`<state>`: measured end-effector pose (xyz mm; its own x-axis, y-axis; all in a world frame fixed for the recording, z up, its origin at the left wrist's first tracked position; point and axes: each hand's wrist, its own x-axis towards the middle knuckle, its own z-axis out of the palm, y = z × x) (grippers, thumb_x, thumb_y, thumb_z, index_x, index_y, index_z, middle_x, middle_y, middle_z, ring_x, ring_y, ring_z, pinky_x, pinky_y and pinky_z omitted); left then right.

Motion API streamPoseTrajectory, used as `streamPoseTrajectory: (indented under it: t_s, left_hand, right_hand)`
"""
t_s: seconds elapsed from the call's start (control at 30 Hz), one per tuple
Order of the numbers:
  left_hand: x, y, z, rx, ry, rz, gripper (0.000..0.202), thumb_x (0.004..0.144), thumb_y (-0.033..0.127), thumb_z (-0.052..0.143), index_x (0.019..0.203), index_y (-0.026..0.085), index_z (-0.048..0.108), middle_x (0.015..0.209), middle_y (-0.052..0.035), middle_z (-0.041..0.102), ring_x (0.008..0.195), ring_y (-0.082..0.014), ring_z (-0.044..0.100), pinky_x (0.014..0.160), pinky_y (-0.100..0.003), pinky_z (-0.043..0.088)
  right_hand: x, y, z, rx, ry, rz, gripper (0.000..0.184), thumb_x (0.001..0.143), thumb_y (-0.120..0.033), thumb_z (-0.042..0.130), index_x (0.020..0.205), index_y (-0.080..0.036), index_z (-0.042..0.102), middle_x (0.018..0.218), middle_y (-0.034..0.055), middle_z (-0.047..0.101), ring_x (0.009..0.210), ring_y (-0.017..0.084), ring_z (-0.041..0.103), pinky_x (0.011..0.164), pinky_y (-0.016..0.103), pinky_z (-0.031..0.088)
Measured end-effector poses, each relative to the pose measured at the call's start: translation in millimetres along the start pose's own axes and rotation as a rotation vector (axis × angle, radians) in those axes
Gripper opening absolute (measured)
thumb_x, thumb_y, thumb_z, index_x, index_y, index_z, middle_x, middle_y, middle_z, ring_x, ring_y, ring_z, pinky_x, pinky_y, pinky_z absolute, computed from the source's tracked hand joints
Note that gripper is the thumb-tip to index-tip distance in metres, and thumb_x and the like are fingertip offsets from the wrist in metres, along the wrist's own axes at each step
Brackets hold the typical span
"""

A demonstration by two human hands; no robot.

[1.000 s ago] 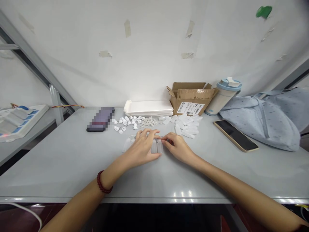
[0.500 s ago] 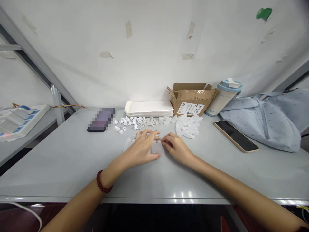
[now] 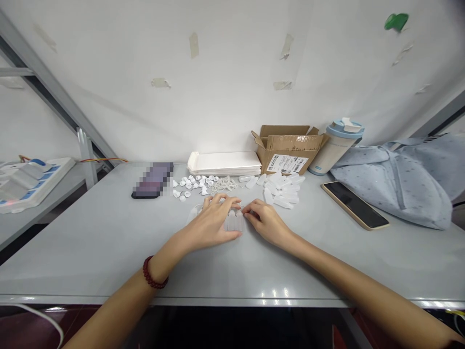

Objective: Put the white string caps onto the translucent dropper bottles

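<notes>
Barely shifted from half a second ago, two hands meet over a grey surface [image 3: 236,271].
A blue bag [image 3: 392,186] lies at right, a box [image 3: 285,157] farther back; the left hand [image 3: 210,223] spans wide over a row of clear bottles [image 3: 235,223], the right hand [image 3: 267,220] has a narrow grip at the row's right end, its hold impossible to tell. White caps [image 3: 189,182] lie scattered beyond.

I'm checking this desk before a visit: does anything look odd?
Torn tape scraps stick to the wall, holding nothing, like leftovers. Pixels mask the dark slab on the left, so its condition is unclear. No spill shows around the bottles at the left hand.
</notes>
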<state>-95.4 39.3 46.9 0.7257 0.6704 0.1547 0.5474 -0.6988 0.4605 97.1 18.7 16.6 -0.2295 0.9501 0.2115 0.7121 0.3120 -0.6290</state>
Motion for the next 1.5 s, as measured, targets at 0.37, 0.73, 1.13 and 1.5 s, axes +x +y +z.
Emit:
streamPoseTrajectory:
  t_s: [0.37,0.73,1.13,1.5]
  left_hand:
    - [5,-24,-15.4,0.048,0.217,-0.226,0.025,0.087,0.034,0.047,0.105,0.021,0.058,0.114,-0.0076,0.06,0.116,-0.0286,0.043,0.097,-0.049,0.036]
    - [19,-56,-16.0,0.279,0.341,-0.164,0.03,0.081,0.015,0.041,0.096,0.019,0.066,0.12,-0.0067,0.061,0.114,-0.0332,0.042,0.089,-0.054,0.038]
    - [31,-48,-0.6,0.385,0.174,-0.074,0.053,0.073,-0.002,0.036,0.116,0.018,0.06,0.133,-0.0077,0.054,0.121,-0.035,0.038,0.09,-0.057,0.034]
    - [29,-51,-4.5,0.343,0.227,-0.12,0.049,0.074,0.001,0.037,0.11,0.02,0.065,0.131,-0.0066,0.056,0.121,-0.0345,0.038,0.091,-0.055,0.035]
  right_hand:
    - [15,25,-9,-0.27,0.229,-0.22,0.023,0.087,-0.008,0.043,0.093,-0.013,0.064,0.091,0.0118,0.062,0.088,0.022,0.057,0.077,0.034,0.047]
    - [45,42,-19,-0.737,0.075,-0.236,0.047,0.081,0.006,0.031,0.12,-0.01,0.052,0.135,0.0186,0.048,0.119,0.03,0.044,0.088,0.043,0.037]
    - [46,42,-17,-0.711,-0.01,-0.214,0.042,0.079,0.008,0.032,0.11,-0.011,0.053,0.122,0.018,0.059,0.121,0.027,0.044,0.093,0.041,0.031]
    - [42,42,-16,-0.747,-0.003,-0.169,0.038,0.081,0.004,0.035,0.11,-0.013,0.054,0.115,0.0165,0.063,0.118,0.032,0.044,0.088,0.042,0.03]
